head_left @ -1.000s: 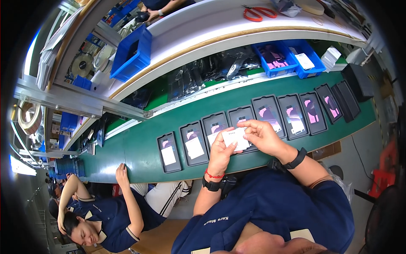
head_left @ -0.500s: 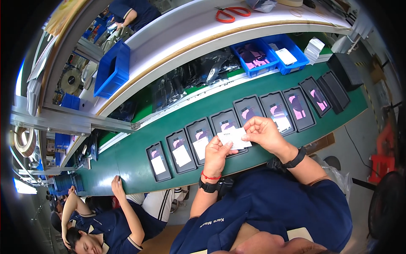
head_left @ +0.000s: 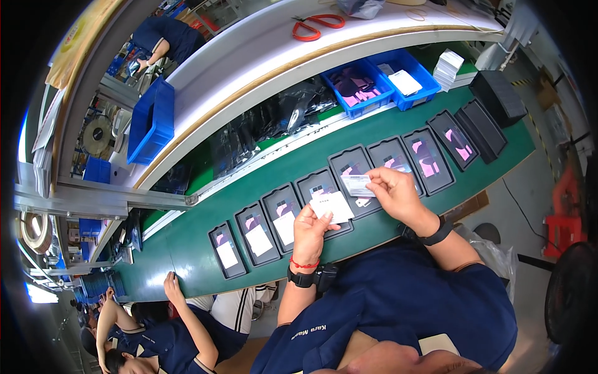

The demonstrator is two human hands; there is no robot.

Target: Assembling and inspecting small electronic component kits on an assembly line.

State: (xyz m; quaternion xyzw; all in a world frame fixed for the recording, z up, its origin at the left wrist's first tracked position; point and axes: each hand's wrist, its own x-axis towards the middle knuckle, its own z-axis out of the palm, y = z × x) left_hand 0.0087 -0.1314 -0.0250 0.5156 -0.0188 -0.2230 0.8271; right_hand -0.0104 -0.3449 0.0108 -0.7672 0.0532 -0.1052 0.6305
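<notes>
My left hand (head_left: pixel 308 234) pinches a white card (head_left: pixel 334 208) between thumb and fingers. Just to its right, my right hand (head_left: pixel 397 194) grips a small stack of white cards (head_left: pixel 357 186) by one end. Both hands are over a row of shallow black trays (head_left: pixel 406 163), whose pink and dark pieces partly show. The left trays also carry white cards, such as the card (head_left: pixel 228 255) in the leftmost tray (head_left: pixel 238 268). My hands and the cards partly cover the middle trays.
Behind the trays stand a blue bin of pink and dark pieces (head_left: pixel 380 103) and a blue bin with white cards (head_left: pixel 430 93). A white card pile (head_left: pixel 448 67) and stacked black trays (head_left: pixel 498 100) are at right. Red-handled scissors (head_left: pixel 306 31) lie on the shelf; a co-worker's hand (head_left: pixel 172 287) rests at left.
My hands, close together on the white cards before, have drawn apart. One card is now in my left hand and a stack in my right. The view has shifted slightly.
</notes>
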